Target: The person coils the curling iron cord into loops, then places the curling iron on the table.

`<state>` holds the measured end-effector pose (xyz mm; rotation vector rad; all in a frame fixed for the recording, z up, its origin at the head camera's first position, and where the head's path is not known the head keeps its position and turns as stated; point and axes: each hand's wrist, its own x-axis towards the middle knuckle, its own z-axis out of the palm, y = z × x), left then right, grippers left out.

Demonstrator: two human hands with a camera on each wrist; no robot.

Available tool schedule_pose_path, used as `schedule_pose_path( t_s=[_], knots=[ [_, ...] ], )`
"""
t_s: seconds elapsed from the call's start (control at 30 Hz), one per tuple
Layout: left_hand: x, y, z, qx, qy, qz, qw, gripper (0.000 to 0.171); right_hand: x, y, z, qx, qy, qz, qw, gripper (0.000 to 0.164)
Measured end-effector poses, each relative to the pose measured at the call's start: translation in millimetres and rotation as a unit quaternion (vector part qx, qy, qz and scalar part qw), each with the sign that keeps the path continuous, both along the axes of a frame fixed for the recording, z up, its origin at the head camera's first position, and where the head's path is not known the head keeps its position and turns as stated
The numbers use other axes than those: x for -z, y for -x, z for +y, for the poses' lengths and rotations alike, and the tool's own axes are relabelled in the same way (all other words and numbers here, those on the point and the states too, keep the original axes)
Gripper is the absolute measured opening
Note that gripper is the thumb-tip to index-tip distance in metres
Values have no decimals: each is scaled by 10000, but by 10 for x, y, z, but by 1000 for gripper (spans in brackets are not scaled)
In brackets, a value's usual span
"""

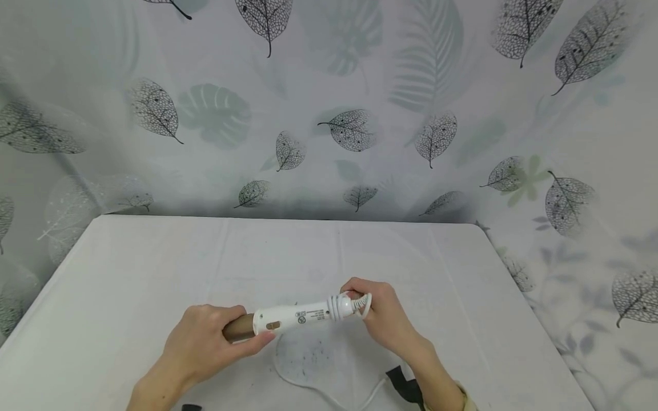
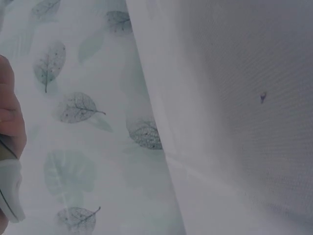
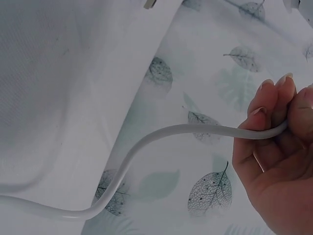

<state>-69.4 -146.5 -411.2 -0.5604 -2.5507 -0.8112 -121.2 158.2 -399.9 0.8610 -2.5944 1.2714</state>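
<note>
In the head view, a curling iron with a white handle, printed label and brown barrel is held up over the white table. My left hand grips it by the brown barrel, with the thumb reaching along to the white part. At the other end, my right hand pinches the white cord, which loops about the handle's tail. The right wrist view shows the cord running from between the curled fingers. Only fingertips and a bit of white casing show in the left wrist view.
More cord trails in a curve over the white table toward its near side. A black piece is beside the right forearm, and a small dark item shows at the bottom edge. A leaf-patterned curtain surrounds the table.
</note>
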Motion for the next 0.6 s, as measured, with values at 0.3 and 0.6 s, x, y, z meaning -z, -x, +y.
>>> schedule_pose_path(
  t_s=[0.3,0.6],
  knots=[
    [2,-7,-24,405,99,76,9991,55,20,1,-6,-559,-118,521,9970,15],
    [-17,0,-34,690,139,-12,9975,58,57,41,32,-902,-95,870,9921,29]
  ],
)
